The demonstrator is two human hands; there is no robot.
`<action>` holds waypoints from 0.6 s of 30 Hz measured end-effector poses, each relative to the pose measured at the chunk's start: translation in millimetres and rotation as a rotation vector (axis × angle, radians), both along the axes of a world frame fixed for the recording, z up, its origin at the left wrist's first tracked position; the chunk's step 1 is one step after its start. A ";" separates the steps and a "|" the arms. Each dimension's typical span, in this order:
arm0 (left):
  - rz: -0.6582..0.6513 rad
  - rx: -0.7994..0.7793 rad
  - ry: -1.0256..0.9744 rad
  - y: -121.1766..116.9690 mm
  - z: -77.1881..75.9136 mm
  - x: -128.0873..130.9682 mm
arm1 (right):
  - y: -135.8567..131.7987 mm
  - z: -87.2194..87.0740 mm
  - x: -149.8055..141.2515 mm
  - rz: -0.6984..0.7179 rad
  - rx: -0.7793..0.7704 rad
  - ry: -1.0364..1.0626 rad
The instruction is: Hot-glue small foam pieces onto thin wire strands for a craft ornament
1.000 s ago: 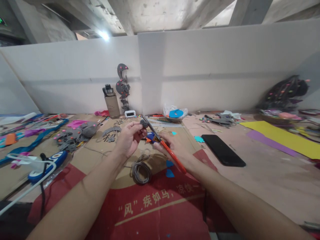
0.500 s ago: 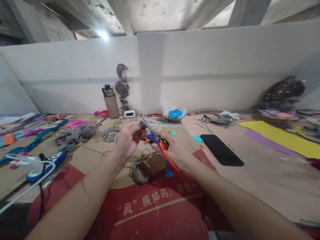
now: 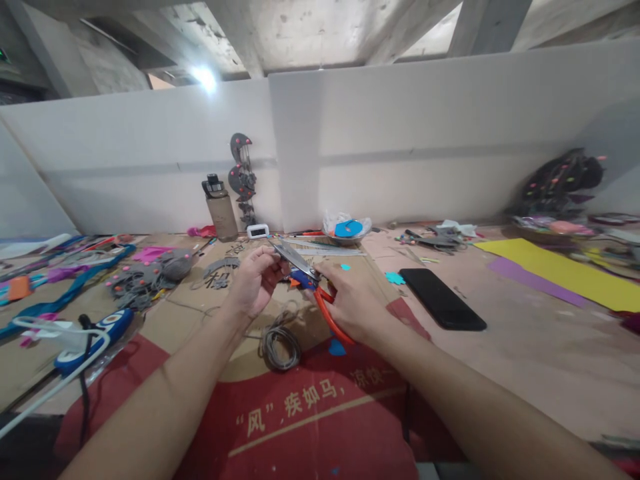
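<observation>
My left hand (image 3: pixel 256 283) is closed in a pinch near the centre, on a small dark grey piece, probably felt. The scissor blades hide most of that piece now. Wrapped round the red-handled scissors (image 3: pixel 327 317) is my right hand (image 3: pixel 353 300). Their blades point up and left, crossing just in front of my left fingertips. Behind the scissors lies a blue and orange object (image 3: pixel 303 279), partly covered. A coil of grey cord (image 3: pixel 281 347) rests on the cardboard (image 3: pixel 320 427) below my hands, beside a small blue cut-out (image 3: pixel 337 347).
To the right lies a black phone (image 3: pixel 441 299), with yellow sheet (image 3: pixel 560 270) beyond. Grey felt pieces with pink dots (image 3: pixel 150 273) and a blue power strip (image 3: pixel 95 340) are at left. A bottle (image 3: pixel 221 212) and a plastic-wrapped bowl (image 3: pixel 347 230) stand by the partition.
The scissors have turned further left, their blades now lying flatter across my left fingertips and over the grey piece. My left hand stays nearly in place. The view has shifted slightly.
</observation>
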State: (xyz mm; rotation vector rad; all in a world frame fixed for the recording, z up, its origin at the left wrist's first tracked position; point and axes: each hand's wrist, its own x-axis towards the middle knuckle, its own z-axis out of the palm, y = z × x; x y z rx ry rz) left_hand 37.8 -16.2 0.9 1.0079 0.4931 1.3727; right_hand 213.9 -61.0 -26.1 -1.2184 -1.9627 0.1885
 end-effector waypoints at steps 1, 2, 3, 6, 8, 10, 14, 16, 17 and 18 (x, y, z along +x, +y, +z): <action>0.000 -0.002 -0.004 0.0 0.1 0.1 | 0.0 0.4 0.2 0.004 0.003 -0.003; -0.001 -0.002 -0.007 0.0 0.2 0.2 | 0.1 0.8 0.4 0.007 0.005 -0.005; -0.004 -0.001 -0.008 -0.2 0.4 0.4 | 0.1 1.2 0.6 0.007 0.007 -0.007; -0.011 0.005 -0.003 -1.2 1.0 1.0 | -0.4 2.2 1.1 -0.009 0.011 -0.021; -0.009 0.004 0.002 -1.9 1.5 1.2 | -1.0 2.7 1.4 -0.021 0.011 -0.037; -0.007 0.003 0.005 -2.4 1.9 1.1 | -1.2 2.8 1.7 -0.033 0.017 -0.048; 0.002 0.001 0.009 -2.6 3.2 0.8 | -0.1 1.6 2.5 -0.031 0.031 -0.075; 0.005 -0.004 0.017 -2.5 4.0 0.8 | 0.4 1.5 2.9 -0.030 0.032 -0.093; 0.004 -0.005 0.020 -2.4 4.2 0.8 | 0.3 1.8 3.0 -0.033 0.033 -0.102; 0.002 -0.005 0.022 -2.4 4.4 0.9 | 0.1 2.2 3.1 -0.037 0.036 -0.110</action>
